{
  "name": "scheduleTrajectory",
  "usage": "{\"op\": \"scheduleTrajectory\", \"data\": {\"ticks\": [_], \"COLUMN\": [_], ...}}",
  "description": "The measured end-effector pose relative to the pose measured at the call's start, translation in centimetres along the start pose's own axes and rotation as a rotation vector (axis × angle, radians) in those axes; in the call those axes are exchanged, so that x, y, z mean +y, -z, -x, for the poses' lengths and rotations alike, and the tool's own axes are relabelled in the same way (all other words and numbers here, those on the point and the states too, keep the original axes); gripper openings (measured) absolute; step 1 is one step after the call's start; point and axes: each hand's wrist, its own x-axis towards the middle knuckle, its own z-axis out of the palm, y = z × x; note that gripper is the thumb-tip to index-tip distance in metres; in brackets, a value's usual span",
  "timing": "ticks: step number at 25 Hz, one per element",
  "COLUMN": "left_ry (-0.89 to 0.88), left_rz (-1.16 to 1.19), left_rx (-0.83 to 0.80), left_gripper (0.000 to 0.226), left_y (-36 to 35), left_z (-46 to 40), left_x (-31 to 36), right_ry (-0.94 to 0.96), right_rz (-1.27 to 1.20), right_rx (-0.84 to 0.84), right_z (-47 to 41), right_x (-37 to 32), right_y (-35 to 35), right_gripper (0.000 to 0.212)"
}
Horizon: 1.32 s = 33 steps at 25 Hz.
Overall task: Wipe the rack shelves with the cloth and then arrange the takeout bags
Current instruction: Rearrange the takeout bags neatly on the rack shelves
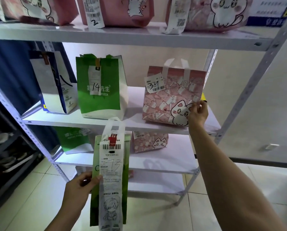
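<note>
My left hand [82, 185] grips the left edge of a tall green takeout bag [96, 195] with a long white receipt marked 73, held in the air in front of the rack. My right hand [197, 112] pinches the lower right edge of a pink cat-print bag [171, 99] labelled 34, which stands on the middle shelf [134, 121]. On the same shelf stand a green pizza bag [99, 87] labelled 14 and a white and blue bag [54, 84]. No cloth is in view.
Several pink bags line the top shelf [122, 36], one tagged 2. The lower shelf [156, 162] holds a green bag [72, 139] and a small pink cat bag [149, 142]. A dark shoe rack [7, 147] stands at the left. Tiled floor lies below.
</note>
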Motion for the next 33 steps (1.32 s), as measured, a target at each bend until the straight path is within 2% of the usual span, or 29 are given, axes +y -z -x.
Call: {"op": "scheduleTrajectory", "data": {"ticks": [5, 11, 17, 20, 21, 24, 27, 30, 33], "left_ry": [-0.009, -0.01, 0.001, 0.008, 0.011, 0.035, 0.062, 0.07, 0.048], "left_rz": [-0.008, -0.017, -0.016, -0.021, -0.023, -0.01, -0.01, 0.0, -0.013], "left_rx": [-0.006, -0.041, -0.071, -0.097, -0.103, -0.132, -0.172, -0.214, -0.261], "left_gripper": [0.01, 0.019, 0.018, 0.018, 0.017, 0.016, 0.009, 0.009, 0.007], "left_y": [-0.6, -0.5, -0.5, 0.0, 0.2, 1.0, 2.3, 4.5, 7.5], "left_z": [-0.1, -0.3, -1.7, -2.8, -3.1, -4.4, -6.0, -7.6, -9.5], "left_x": [0.3, 0.0, -0.4, -0.9, -1.2, -2.4, -3.3, -3.5, -3.2], "right_ry": [0.022, 0.019, 0.055, 0.068, 0.062, 0.038, 0.144, 0.171, 0.086], "right_rz": [-0.069, -0.034, 0.045, 0.057, 0.043, 0.074, 0.189, 0.249, 0.271], "right_rx": [-0.017, -0.052, 0.123, 0.209, 0.192, 0.002, -0.222, -0.372, -0.318], "right_z": [-2.3, -3.8, 0.5, 6.9, 9.6, 19.0, 25.1, 24.6, 21.0], "right_x": [0.6, 0.8, 1.6, 3.2, 3.7, 4.7, 3.4, 0.3, -1.8], "right_y": [-1.6, -2.7, -1.0, 0.1, 0.2, -0.7, -4.1, -10.9, -17.5], "right_gripper": [0.007, 0.024, 0.044, 0.032, 0.028, 0.02, 0.023, 0.028, 0.042]}}
